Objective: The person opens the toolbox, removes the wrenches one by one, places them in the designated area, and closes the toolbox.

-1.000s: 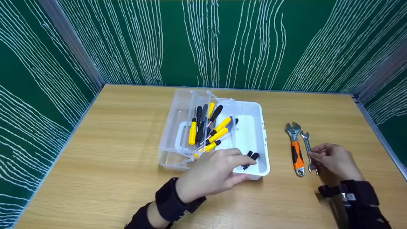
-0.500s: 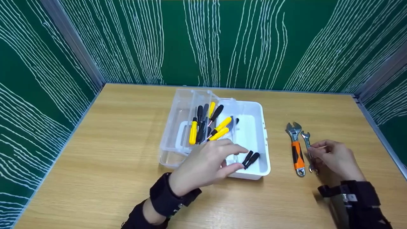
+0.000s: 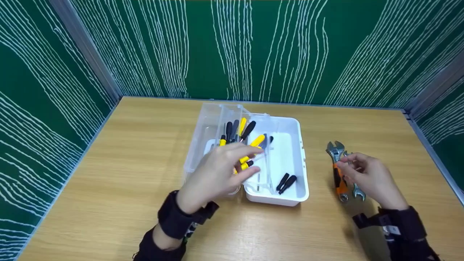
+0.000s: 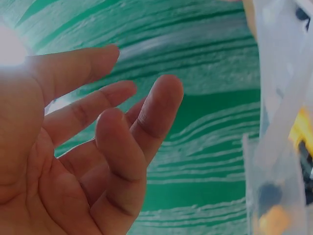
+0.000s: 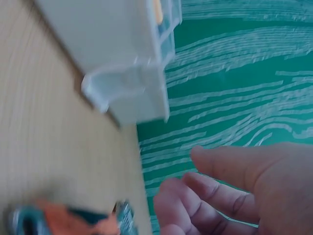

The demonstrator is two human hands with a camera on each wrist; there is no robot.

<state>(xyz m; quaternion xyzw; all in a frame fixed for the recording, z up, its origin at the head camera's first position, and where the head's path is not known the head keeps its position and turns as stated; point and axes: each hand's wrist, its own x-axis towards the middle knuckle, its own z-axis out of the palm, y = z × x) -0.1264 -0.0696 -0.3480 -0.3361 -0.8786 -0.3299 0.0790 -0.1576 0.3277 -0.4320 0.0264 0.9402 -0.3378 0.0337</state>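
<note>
My left hand (image 3: 221,170) hovers above the toolbox, thumb and fingers apart, holding nothing; the left wrist view shows its bare palm (image 4: 58,161). Beneath it, the white toolbox (image 3: 303,163) holds several yellow- and black-handled screwdrivers (image 3: 258,140), partly hidden by the hand. Two small black-handled tools (image 3: 288,184) lie in its front right corner. My right hand (image 3: 373,177) is over the wrenches with fingers loosely bent and nothing in them. Under its fingertips lie an orange-handled adjustable wrench (image 3: 339,177) and a small open-end wrench (image 3: 359,193), whose middle is hidden.
The toolbox's clear plastic lid (image 3: 197,145) is folded out on its left side. A wooden table (image 3: 137,152) carries everything. Green walls (image 3: 203,47) with white wavy lines enclose its back and sides.
My left hand has moved left, away from the two small black-handled tools. My right hand has let go of the open-end wrench and shifted left toward the adjustable wrench.
</note>
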